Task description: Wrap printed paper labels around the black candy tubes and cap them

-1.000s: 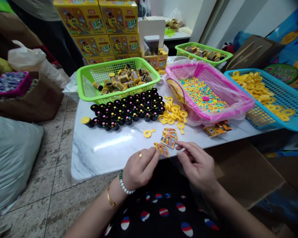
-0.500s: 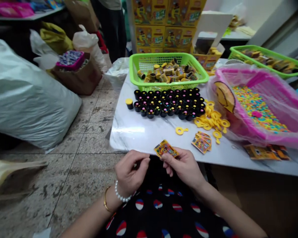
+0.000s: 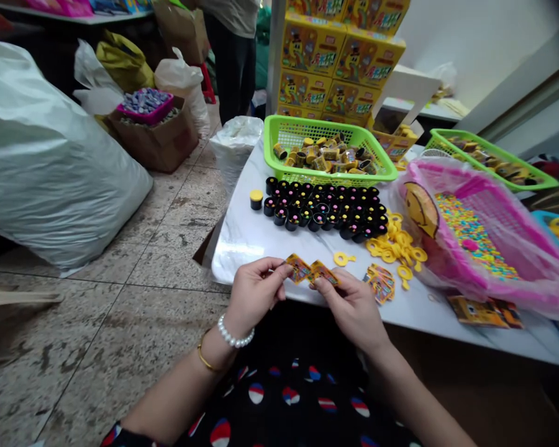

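Between thumb and fingers, my left hand (image 3: 259, 287) pinches a small printed yellow card (image 3: 298, 268). My right hand (image 3: 351, 304) grips another printed card (image 3: 323, 274), perhaps more than one; its lower part is under my thumb. The two cards meet edge to edge above the table's front edge. Just right of my right hand lies a fanned pile of similar cards (image 3: 381, 283). A single yellow ring with a short handle (image 3: 343, 258) rests beyond my hands, and a heap of such rings (image 3: 395, 242) is farther right. Rows of small black cups (image 3: 326, 208) hold coloured bits.
Behind the cups stands a green basket (image 3: 272, 158) of small yellow-and-black containers. A plastic-lined pink basket (image 3: 507, 214) with colourful pellets sits at right. Stacked yellow boxes (image 3: 330, 68) rise at the back. A lidded cup (image 3: 256, 199) stands left. Someone stands behind the table.
My left hand has moved up and right and now holds one card, drawn leftward from those in my right hand. The view has shifted, too.
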Demonstrator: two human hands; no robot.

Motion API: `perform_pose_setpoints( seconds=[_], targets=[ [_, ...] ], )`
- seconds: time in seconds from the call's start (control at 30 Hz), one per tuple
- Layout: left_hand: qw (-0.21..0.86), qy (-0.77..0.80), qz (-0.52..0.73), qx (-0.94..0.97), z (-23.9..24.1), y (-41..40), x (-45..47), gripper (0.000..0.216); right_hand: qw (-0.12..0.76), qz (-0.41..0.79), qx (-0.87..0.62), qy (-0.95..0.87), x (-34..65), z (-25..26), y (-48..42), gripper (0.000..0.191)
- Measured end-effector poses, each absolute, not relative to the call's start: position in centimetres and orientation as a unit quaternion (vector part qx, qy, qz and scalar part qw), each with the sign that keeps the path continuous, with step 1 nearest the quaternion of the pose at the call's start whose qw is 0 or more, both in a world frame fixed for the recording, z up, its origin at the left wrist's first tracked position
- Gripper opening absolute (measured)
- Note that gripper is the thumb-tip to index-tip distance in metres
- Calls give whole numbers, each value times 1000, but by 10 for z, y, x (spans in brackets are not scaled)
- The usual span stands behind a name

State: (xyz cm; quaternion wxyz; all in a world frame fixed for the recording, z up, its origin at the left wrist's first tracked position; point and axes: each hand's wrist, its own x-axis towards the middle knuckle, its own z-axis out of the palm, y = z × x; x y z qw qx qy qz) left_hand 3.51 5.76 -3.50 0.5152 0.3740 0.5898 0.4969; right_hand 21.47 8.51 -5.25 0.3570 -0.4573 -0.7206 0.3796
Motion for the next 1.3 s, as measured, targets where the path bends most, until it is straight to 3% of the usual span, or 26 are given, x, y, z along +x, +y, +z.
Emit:
perform_pose_setpoints(
  seconds=[0.1, 0.23, 0.3, 0.4, 0.5, 0.67, 0.9, 1.07, 1.3],
  targets=[
    [490, 609, 471, 408, -35, 61, 34, 27, 327, 210, -509, -768, 221, -61, 93, 27],
    [431, 621, 436, 489, -35, 61, 37, 24, 365, 65, -552, -747, 223, -58, 93, 45],
    [389, 615, 420, 542, -34, 61, 39, 21, 389, 133, -516, -752, 221, -49, 91, 40],
    [346, 602, 399, 599, -32, 60, 41, 26, 367, 332, -437, -751, 215, -39, 90, 19],
    [359, 605, 445, 554, -30, 53, 41, 26, 385, 434, -437, -687, 205, -38, 91, 19],
    [397, 592, 563, 418, -27, 34, 42, 25, 437, 459, -456, -625, 196, -43, 89, 18],
    [389, 581, 580, 418, -32, 30, 49, 17, 442, 436, -437, -651, 188, -45, 87, 17],
    [362, 574, 611, 407, -36, 35, 39, 8, 398, 437, -403, -699, 181, -45, 83, 19],
    [379, 579, 632, 348, -37, 29, 26, 16, 426, 427, -427, -674, 175, -41, 83, 19]
  ],
)
